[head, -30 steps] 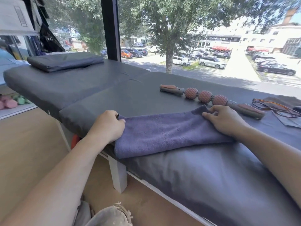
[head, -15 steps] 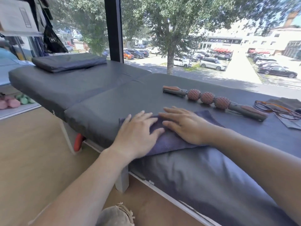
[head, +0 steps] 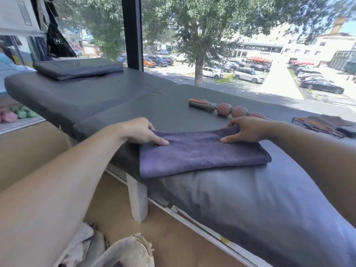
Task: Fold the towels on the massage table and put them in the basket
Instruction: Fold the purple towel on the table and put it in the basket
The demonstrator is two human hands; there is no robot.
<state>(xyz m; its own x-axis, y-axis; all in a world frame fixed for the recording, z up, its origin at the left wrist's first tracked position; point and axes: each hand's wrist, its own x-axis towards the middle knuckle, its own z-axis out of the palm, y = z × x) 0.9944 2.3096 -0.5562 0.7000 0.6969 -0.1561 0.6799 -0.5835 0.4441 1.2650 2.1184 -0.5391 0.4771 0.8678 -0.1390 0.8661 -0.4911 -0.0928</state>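
At the bottom edge a pale fabric bag or basket [head: 125,251] with a frayed rim shows only in part; what lies inside it cannot be told, though light cloth [head: 81,245] is bunched just beside it on the tan floor.

The purple towel [head: 198,153] lies folded into a long soft rectangle on the near edge of the massage table [head: 250,199] — a nappy, matte pile against the table's smooth, faintly shiny dark grey padding. The left hand [head: 140,131] grips the towel's far left corner, forefinger stretched flat over the top layer and the other fingers curled at the fold. The right hand [head: 248,130] pinches the far right corner, thumb lying on the cloth. Behind it rests a massage roller [head: 223,108] with knobbly reddish balls and grey handles; to the right, eyeglasses [head: 316,126] on a dark cloth [head: 331,121]. A flat dark cushion [head: 77,68] sits at the table's far end.

Half a second ago both palms lay flat and close together, pressing the middle of the towel — now they are apart at its two far corners.
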